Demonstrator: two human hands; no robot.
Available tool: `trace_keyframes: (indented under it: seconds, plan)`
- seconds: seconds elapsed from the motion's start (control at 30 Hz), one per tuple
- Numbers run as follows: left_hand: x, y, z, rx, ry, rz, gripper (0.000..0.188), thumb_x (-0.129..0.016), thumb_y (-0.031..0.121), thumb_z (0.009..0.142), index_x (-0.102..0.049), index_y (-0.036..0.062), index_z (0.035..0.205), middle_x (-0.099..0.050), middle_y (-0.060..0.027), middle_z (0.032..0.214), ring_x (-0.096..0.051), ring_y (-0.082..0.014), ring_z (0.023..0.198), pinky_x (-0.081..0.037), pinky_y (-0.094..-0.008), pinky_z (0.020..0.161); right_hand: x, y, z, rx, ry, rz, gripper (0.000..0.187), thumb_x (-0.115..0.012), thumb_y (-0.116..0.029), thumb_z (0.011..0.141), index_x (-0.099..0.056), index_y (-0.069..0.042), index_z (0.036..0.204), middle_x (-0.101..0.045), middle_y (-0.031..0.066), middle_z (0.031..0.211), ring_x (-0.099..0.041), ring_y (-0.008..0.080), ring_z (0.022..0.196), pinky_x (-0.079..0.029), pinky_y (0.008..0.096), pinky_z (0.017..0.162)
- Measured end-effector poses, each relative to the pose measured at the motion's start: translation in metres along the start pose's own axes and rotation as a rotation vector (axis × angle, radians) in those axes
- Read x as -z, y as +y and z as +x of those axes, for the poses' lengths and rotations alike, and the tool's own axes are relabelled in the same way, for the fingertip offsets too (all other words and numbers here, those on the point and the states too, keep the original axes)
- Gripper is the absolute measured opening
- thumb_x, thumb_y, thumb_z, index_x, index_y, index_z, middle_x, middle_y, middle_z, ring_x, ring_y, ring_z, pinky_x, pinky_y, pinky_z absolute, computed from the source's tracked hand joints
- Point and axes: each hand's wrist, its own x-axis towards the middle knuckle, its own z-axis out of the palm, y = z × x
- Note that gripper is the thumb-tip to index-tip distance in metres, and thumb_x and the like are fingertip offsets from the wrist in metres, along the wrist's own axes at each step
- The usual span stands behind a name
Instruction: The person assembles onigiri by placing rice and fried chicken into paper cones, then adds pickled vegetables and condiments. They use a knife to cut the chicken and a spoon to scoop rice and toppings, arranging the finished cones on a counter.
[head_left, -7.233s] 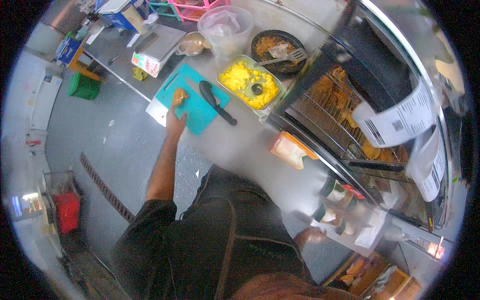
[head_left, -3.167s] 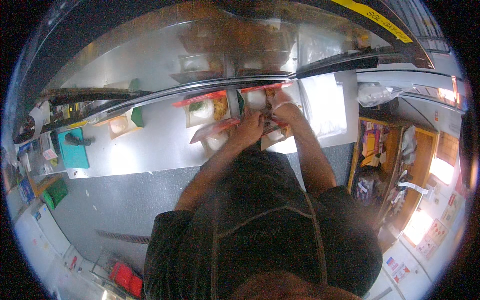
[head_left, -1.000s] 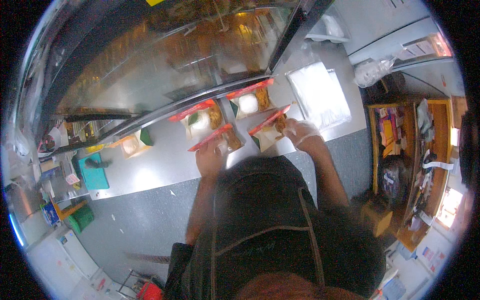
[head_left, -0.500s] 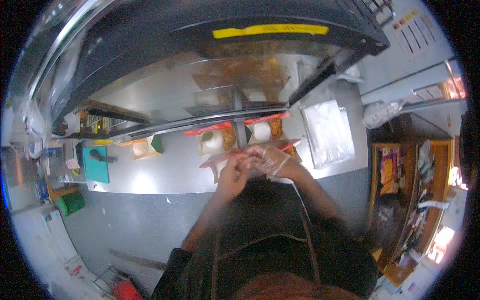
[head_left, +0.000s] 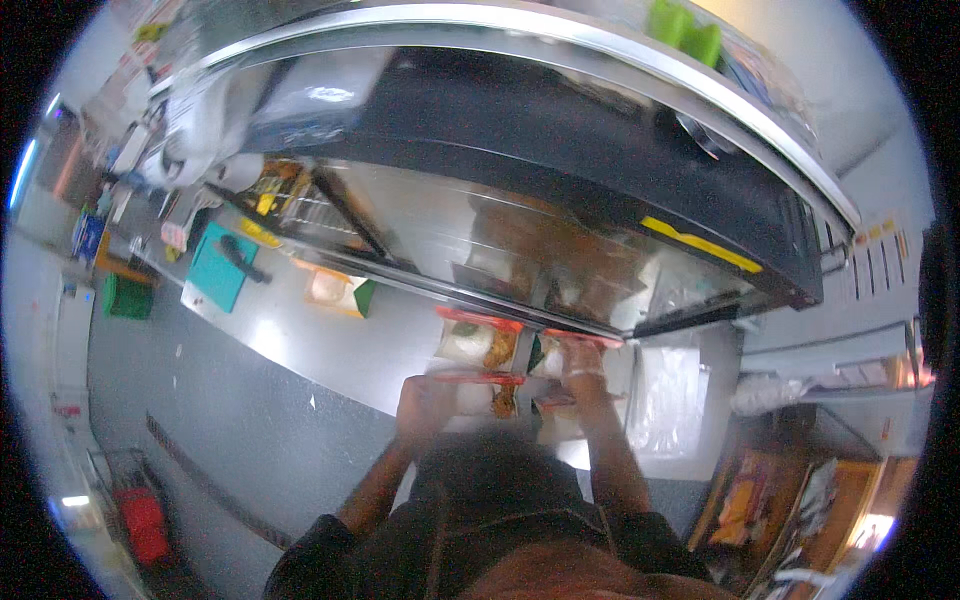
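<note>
Several open food boxes with red lid edges stand together on the steel counter, holding white, rice-like food and brown pieces. My left hand [head_left: 425, 408] is against the left side of the near left box [head_left: 474, 398]; blur hides how its fingers sit. Toward the far right box [head_left: 550, 356] reaches my right hand [head_left: 583, 358], in a clear plastic glove, its fingers at the box's right part and smeared by motion. The far left box [head_left: 466, 342] stands untouched behind the near left one. Beside it, nearer me, is another box [head_left: 560, 408] partly covered by a flap.
A dark shelf unit [head_left: 520, 120] with a glass front overhangs the counter [head_left: 330, 350]. At left lie a teal board [head_left: 219, 270] with a dark-handled tool [head_left: 243, 260] and a separate open box [head_left: 338, 292]. Clear plastic sheets [head_left: 667, 400] lie at right.
My hands, earlier together over the near boxes, have parted: the left to the near left box's side, the right out to the far right box. The head view has turned and shifted.
</note>
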Motion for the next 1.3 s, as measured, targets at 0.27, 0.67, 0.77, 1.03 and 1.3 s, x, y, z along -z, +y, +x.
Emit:
trace_keyframes:
  seconds: [0.27,0.67,0.77,1.03,1.3]
  plan:
    - [-0.016,-0.021,0.023,0.079,-0.224,0.063,0.072,-0.084,0.019,0.083,-0.05,-0.0005,0.143,-0.06,-0.0198,0.13,-0.064,-0.0328,0.112,-0.053,-0.0445,0.098,0.018,-0.016,0.002,-0.141,-0.632,-0.201,0.042,-0.064,-0.029,0.097,-0.067,-0.008,0.134,-0.071,0.0154,0.127,-0.068,0.0341,0.118,-0.053,0.0472,0.103]
    - [-0.027,-0.052,0.032,-0.031,0.023,0.034,0.052,-0.068,0.006,0.089,-0.061,0.006,0.14,-0.064,-0.0223,0.129,-0.068,-0.0357,0.111,-0.056,-0.0452,0.097,0.074,-0.053,0.03,-0.104,-0.706,-0.045,0.04,-0.069,-0.031,0.089,-0.074,-0.004,0.118,-0.074,0.0214,0.116,-0.073,0.0363,0.107,-0.057,0.0473,0.091]
    - [-0.02,-0.049,0.031,-0.045,-0.026,0.035,0.053,-0.071,0.012,0.092,-0.06,0.0065,0.143,-0.062,-0.0231,0.134,-0.066,-0.0385,0.115,-0.055,-0.0461,0.101,0.109,-0.083,0.041,-0.248,-0.826,0.103,0.038,-0.069,-0.032,0.089,-0.075,-0.004,0.114,-0.074,0.0216,0.115,-0.073,0.0358,0.106,-0.057,0.0472,0.09]
    - [0.0,-0.078,0.0,0.024,-0.133,0.275,0.051,-0.075,0.024,0.094,-0.063,0.0092,0.141,-0.062,-0.0238,0.136,-0.069,-0.0397,0.116,-0.056,-0.0458,0.102,0.134,-0.092,0.0,-0.185,-0.328,0.539,0.038,-0.073,-0.035,0.091,-0.076,-0.008,0.117,-0.074,0.0186,0.114,-0.071,0.037,0.105,-0.056,0.0473,0.09]
    - [0.062,-0.181,-0.088,0.108,0.208,0.123,0.044,-0.066,0.021,0.101,-0.06,0.0076,0.142,-0.063,-0.0246,0.136,-0.069,-0.0374,0.115,-0.056,-0.0468,0.1,0.17,-0.194,0.028,-0.096,-0.608,0.492,0.044,-0.061,-0.046,0.103,-0.078,-0.006,0.112,-0.076,0.0195,0.099,-0.073,0.0353,0.096,-0.056,0.0449,0.086]
